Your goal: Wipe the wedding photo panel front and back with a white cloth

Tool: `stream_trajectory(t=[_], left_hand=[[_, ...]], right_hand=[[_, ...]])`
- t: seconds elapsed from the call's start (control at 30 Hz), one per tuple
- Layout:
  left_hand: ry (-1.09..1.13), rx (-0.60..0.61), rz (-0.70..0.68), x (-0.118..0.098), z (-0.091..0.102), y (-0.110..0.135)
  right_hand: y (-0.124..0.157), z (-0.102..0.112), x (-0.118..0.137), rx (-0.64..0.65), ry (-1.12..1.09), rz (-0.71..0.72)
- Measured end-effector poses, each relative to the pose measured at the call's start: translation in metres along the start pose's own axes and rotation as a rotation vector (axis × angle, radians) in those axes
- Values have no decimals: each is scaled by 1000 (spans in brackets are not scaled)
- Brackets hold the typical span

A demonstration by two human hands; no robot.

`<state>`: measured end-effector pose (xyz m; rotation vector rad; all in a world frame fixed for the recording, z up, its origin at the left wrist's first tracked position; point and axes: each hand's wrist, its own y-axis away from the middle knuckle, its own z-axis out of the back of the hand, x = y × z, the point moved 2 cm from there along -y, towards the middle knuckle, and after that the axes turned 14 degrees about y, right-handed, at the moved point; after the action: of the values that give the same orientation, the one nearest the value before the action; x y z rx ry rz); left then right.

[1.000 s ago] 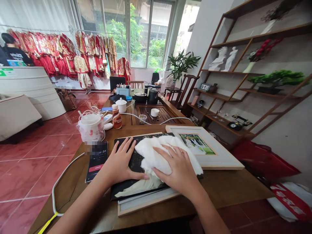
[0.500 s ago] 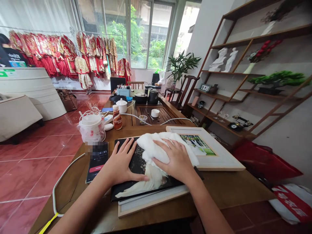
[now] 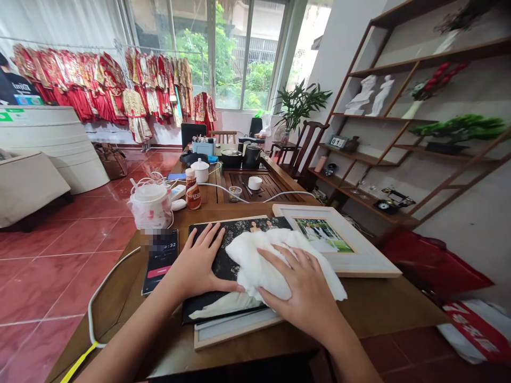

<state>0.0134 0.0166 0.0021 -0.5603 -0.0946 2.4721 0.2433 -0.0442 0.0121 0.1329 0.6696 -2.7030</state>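
Note:
A dark photo panel (image 3: 223, 266) showing people and a pale gown lies slightly askew on a light wooden frame (image 3: 227, 339) on the table. Spread flat on the panel's left part, my left hand (image 3: 195, 268) holds nothing, its thumb reaching towards the white cloth (image 3: 249, 255). My right hand (image 3: 305, 290) presses that bunched cloth against the panel's right side, fingers curved over it. The cloth hides much of the picture's middle and lower right, and one corner hangs past the panel's edge.
A framed photo (image 3: 367, 260) lies at the right, close to the panel. To the left are a phone (image 3: 160, 266), a plastic-wrapped white tub (image 3: 150, 205) and a bottle (image 3: 193, 190). A white cable (image 3: 91, 303) runs along the table's left edge. Behind stands a tea tray (image 3: 275, 194).
My right hand has slid the cloth towards me and to the right, uncovering people's heads at the panel's top. My left hand stays in place.

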Motion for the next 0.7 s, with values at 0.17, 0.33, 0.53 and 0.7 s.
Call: stream_trajectory(t=[0.17,0.33,0.53,0.7], left_hand=[[4,26,-3,0,2,0],[2,11,-5,1,1,0],[10,4,18,1,0,-1],[9,5,21,0,0,-1]], right_hand=[[-24,-7,-5,1,-20,-18],[-45,-15,-7,-4,-25,-46],[-23,-9,-3,5,-30,-22],[0,-3,-1,23,-21,14]])
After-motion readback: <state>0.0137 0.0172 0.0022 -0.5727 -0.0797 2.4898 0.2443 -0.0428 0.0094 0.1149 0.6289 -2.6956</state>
